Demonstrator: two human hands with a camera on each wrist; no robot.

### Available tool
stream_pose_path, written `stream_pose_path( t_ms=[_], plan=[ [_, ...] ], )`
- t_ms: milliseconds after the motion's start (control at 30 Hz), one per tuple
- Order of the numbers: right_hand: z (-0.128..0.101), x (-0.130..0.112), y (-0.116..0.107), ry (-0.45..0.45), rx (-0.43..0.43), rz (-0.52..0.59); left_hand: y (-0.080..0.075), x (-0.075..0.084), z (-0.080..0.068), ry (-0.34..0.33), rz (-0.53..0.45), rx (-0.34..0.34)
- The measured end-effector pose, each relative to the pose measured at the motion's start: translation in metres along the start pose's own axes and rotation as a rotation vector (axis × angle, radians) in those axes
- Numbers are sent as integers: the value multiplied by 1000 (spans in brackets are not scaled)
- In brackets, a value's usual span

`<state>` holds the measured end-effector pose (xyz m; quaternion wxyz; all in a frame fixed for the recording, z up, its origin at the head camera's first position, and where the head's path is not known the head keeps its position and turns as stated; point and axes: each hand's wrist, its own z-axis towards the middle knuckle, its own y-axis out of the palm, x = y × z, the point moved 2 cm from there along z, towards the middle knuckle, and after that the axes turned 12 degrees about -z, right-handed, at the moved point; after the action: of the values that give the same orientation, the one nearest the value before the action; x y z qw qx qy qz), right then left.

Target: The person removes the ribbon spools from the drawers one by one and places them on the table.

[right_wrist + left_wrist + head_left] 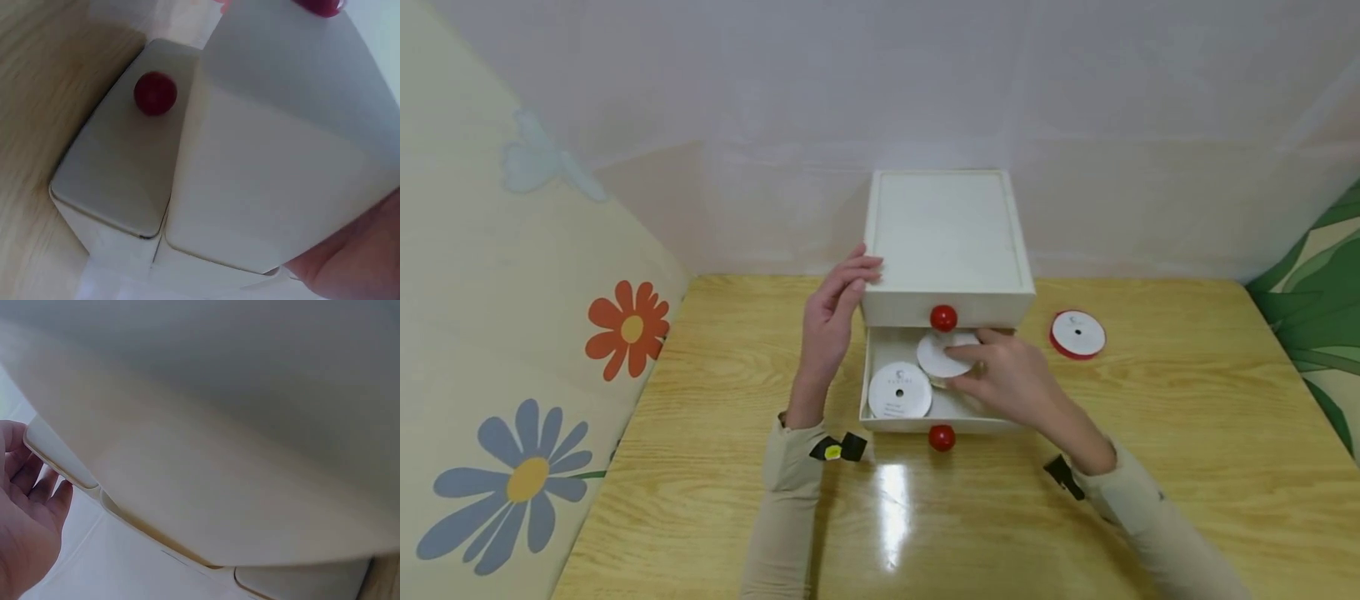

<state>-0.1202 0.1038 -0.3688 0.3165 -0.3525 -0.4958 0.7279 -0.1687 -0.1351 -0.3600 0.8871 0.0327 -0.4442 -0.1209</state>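
A white two-drawer box [946, 242] stands at the back of a wooden table [715, 467]. Its lower drawer [917, 421] is pulled out, with a red knob [942, 437] on its front. Inside lies a white ribbon spool [900, 389]. My right hand [1007, 375] reaches into the drawer and pinches a second white spool [942, 356]. My left hand [833, 317] rests with straight fingers against the box's left side; in the left wrist view the fingers [37, 487] touch the box wall [206, 462]. The right wrist view shows the drawer front [119, 169] and knob [155, 93].
A red-edged ribbon spool [1077, 334] lies on the table right of the box. The upper drawer is closed, with its red knob [943, 317]. A flowered cushion [512, 333] borders the table's left side, a leaf-patterned one [1326, 317] the right. A pale wall stands behind.
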Motion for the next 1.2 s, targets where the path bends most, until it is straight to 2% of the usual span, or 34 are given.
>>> stream_pose_path(
  t_ms=[267, 400, 633, 833, 933, 1067, 1200],
  plan=[
    [-12, -1, -9, 121, -40, 206, 0, -1, 0, 2, 1, 4],
    [-18, 2, -15, 147, -35, 306, 0, -2, 0, 0, 3, 1],
    [-27, 6, -27, 102, 39, 420, -1, -2, -1, 10, 7, -4],
    [-32, 12, -37, 118, 11, 473, -1, -2, -1, 14, 11, -6],
    [-34, 15, -42, 73, 21, 484, -2, -2, -1, 10, 16, -8],
    [-36, 21, -48, -8, 83, 522, -2, -3, -1, 5, 17, -8],
    [-39, 29, -53, -49, 144, 539, -2, -2, -1, 2, 14, -4]
  ],
)
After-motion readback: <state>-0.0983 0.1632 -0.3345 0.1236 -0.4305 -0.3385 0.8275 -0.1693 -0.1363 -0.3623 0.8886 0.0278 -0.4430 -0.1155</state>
